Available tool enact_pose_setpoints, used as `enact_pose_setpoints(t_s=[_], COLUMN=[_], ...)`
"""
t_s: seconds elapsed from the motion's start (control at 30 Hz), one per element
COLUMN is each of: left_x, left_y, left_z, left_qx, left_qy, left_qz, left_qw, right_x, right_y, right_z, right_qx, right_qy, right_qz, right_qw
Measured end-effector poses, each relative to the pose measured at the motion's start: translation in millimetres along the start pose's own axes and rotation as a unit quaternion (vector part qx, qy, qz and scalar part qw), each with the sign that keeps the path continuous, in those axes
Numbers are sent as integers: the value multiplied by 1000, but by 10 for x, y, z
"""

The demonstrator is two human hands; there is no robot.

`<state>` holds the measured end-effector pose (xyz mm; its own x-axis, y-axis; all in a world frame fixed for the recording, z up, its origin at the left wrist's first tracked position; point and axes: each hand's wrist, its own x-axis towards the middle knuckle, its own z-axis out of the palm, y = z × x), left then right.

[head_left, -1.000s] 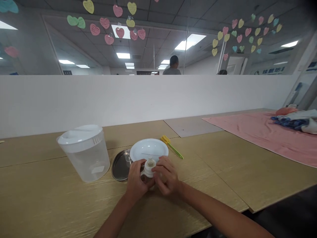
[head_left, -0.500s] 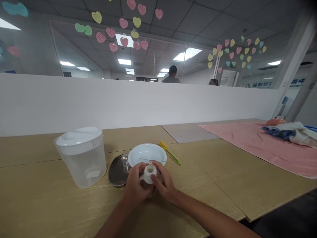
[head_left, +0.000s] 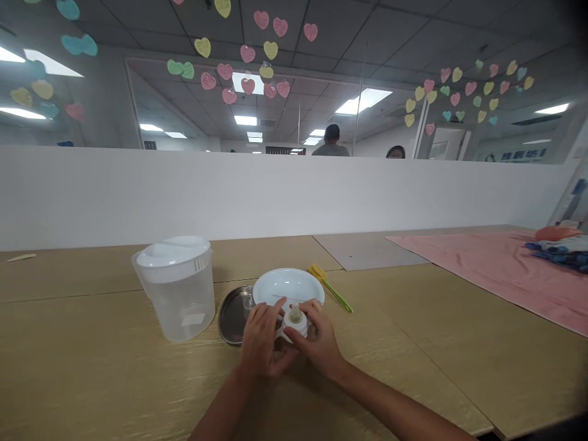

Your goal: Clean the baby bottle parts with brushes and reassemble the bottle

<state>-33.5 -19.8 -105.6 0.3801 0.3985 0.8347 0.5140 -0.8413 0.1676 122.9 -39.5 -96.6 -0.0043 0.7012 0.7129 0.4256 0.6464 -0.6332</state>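
Note:
A baby bottle [head_left: 294,322] with a white collar, side handle and clear nipple stands upright between my two hands, just in front of the white bowl [head_left: 288,280]. My left hand [head_left: 264,343] is curled round its left side by the handle, the index finger raised off it. With thumb and fingers, my right hand [head_left: 321,343] grips the white collar from the right. The lower part of the bottle is hidden behind my hands. Left of the bowl lies an oval metal tray [head_left: 232,318] with a small clear cup [head_left: 248,297] on it.
A lidded translucent bucket [head_left: 184,300] stands at the left. A yellow-headed brush [head_left: 337,295] with a green handle lies right of the bowl. Farther right, a pink cloth [head_left: 478,266] carries folded fabrics [head_left: 558,251]. A low white wall [head_left: 275,196] borders the table; people are behind its glass.
The view has turned a little left, so everything sits farther right. My left index finger has lifted and straightened. My right hand remains on the bottle's collar.

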Motion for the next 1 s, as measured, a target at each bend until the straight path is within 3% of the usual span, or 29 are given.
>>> enact_pose_setpoints(t_s=[0.07,0.17,0.23,0.37,0.5,0.63,0.7,0.73,0.8,0.87,0.93,1.0], left_x=[-9,-29,-50,-91,-98,-75,-34,-3,70,137,171,171], left_y=[-119,-340,-498,-714,-712,-627,-572,-534,-432,-297,-150,-14], left_z=[-96,-167,-155,-82,-75,-102,-128,-148,-199,-243,-251,-221], left_qx=[7,73,123,164,203,197,165,148,117,75,40,13], left_qy=[38,88,54,-43,-41,-41,-6,37,161,276,311,282], left_qz=[-13,-131,-184,-155,-161,-213,-252,-263,-248,-185,-102,-9], left_qw=[999,985,974,973,965,956,954,953,948,940,944,959], right_x=[-2,2,7,15,13,5,-1,-6,-20,-41,-68,-94], right_y=[4,8,9,6,4,19,34,43,63,86,112,138], right_z=[-8,-23,-34,-58,-69,-59,-56,-55,-54,-48,-35,-18], right_qx=[9,6,2,-11,-14,-18,-21,-22,-26,-34,-48,-61], right_qy=[-10,-17,-22,-41,-52,-52,-58,-59,-57,-50,-47,-44], right_qz=[-3,-4,-9,-15,-20,-22,-19,-19,-21,-24,-26,-32], right_qw=[1000,1000,1000,999,998,998,998,998,998,998,997,997])
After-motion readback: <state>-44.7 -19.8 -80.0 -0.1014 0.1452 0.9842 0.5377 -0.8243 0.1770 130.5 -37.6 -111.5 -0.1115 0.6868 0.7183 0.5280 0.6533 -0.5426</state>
